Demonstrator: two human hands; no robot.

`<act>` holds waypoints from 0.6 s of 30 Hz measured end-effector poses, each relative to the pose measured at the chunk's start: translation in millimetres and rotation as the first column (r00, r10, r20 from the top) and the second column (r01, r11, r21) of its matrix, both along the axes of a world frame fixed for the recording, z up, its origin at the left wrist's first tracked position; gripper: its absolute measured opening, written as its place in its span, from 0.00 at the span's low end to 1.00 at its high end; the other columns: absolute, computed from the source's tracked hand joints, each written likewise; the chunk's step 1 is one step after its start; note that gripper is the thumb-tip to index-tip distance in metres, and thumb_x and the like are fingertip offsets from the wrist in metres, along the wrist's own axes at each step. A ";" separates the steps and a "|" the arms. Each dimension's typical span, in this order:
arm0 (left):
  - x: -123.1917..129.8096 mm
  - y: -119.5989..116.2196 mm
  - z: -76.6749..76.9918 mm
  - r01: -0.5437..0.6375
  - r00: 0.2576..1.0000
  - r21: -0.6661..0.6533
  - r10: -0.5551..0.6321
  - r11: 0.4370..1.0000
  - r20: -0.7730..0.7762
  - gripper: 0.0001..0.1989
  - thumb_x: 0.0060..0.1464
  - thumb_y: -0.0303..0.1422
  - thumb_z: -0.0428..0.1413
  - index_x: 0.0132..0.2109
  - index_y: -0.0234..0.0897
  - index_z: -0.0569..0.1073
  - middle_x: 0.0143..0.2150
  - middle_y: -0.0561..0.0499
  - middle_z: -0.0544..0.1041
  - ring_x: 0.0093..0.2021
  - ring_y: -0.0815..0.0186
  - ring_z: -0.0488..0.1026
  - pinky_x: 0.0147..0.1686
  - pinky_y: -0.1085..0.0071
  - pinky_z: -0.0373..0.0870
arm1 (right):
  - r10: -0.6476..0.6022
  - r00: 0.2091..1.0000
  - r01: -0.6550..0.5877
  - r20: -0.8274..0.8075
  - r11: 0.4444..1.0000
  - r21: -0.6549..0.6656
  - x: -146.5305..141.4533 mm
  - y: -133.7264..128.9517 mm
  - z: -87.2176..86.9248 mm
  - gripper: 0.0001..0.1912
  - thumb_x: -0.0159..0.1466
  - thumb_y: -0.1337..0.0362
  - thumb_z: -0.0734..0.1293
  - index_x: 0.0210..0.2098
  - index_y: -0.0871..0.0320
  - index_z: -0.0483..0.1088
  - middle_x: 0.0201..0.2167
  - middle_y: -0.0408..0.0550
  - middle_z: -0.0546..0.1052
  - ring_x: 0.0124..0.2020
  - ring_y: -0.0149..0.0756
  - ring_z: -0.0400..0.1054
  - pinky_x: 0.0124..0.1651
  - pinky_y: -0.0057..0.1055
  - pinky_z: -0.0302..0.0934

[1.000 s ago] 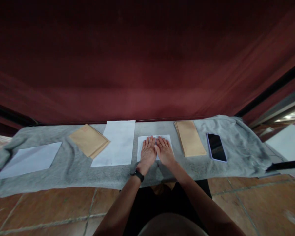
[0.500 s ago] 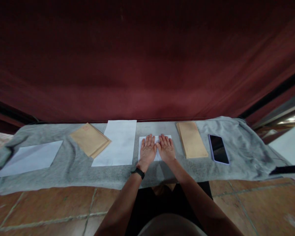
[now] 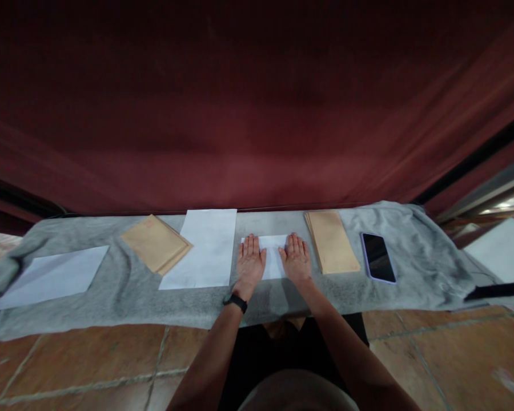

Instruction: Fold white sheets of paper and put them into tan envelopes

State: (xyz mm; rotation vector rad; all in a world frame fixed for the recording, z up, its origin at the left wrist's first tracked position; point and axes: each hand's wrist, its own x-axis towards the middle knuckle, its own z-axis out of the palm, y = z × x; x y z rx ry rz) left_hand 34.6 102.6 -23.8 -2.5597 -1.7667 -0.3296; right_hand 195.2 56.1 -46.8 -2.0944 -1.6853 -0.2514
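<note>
A folded sheet of white paper (image 3: 273, 258) lies in front of me on the grey cloth (image 3: 132, 302). Flat on its left side rests my left hand (image 3: 251, 262), fingers stretched out, with a black band on the wrist. My right hand (image 3: 297, 260) lies flat over its right side, fingers also straight. Between the hands the middle of the paper shows; its outer ends are largely covered. To the left is a larger white sheet (image 3: 209, 245), and to the right a stack of brown envelopes (image 3: 334, 242).
More brown envelopes (image 3: 154, 242) overlap the larger sheet's left edge. Another white sheet (image 3: 55, 277) lies at the far left. A phone (image 3: 377, 257) in a purple case lies right of the envelope stack. Behind the cloth-covered surface hangs a dark red curtain (image 3: 248, 171).
My hands have slid apart, the left one leftward and the right one rightward, uncovering the middle of the folded paper. Both stay flat on it.
</note>
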 end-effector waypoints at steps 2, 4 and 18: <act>-1.5 -0.4 -1.3 -0.018 1.000 0.003 0.018 1.000 0.014 0.30 0.70 0.39 0.40 0.71 0.23 0.58 0.73 0.35 0.56 0.74 0.53 0.51 0.72 0.54 0.48 | -0.008 1.000 0.008 0.004 1.000 0.008 1.8 -1.6 -0.5 0.34 0.76 0.52 0.50 0.69 0.73 0.58 0.67 0.70 0.64 0.68 0.53 0.58 0.68 0.51 0.49; -2.8 -1.1 -2.3 -0.041 0.999 0.000 0.041 0.999 0.031 0.31 0.70 0.39 0.40 0.71 0.23 0.58 0.73 0.35 0.57 0.74 0.53 0.51 0.72 0.54 0.50 | -0.013 1.000 0.013 0.005 1.000 0.012 3.1 -3.1 -0.6 0.34 0.76 0.52 0.50 0.68 0.74 0.58 0.67 0.70 0.64 0.68 0.54 0.59 0.68 0.52 0.50; -14.5 -22.6 -8.8 -0.082 0.992 0.109 0.070 0.991 0.109 0.35 0.70 0.44 0.41 0.70 0.16 0.58 0.71 0.26 0.57 0.73 0.46 0.54 0.70 0.49 0.54 | -0.048 0.999 0.048 0.002 0.998 0.043 8.2 -17.5 -4.5 0.36 0.76 0.50 0.48 0.71 0.74 0.53 0.68 0.73 0.61 0.69 0.57 0.57 0.67 0.54 0.53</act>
